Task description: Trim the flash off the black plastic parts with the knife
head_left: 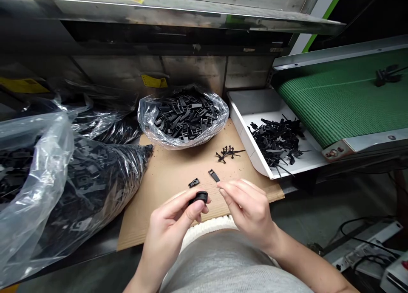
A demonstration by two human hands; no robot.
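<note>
Between the thumb and fingers of my left hand (pixel 177 218) is a small rounded black plastic part (pixel 200 196). My right hand (pixel 248 206) pinches the narrow end of a flat black plastic clip (pixel 213 175), whose wider end has a rectangular opening and points away from me. Just beyond my left fingertips, a small black plastic piece (pixel 194 182) lies on the cardboard sheet (pixel 153 208). Farther back on the cardboard is a cluster of thin black plastic sprues (pixel 227 153).
A clear bag (pixel 145 114) full of black clips stands at the back. Filled bags (pixel 95 187) crowd the left. On the right, a white tray (pixel 251 150) of black parts sits under the end of a green conveyor belt (pixel 344 93). A metal shelf (pixel 178 15) crosses above.
</note>
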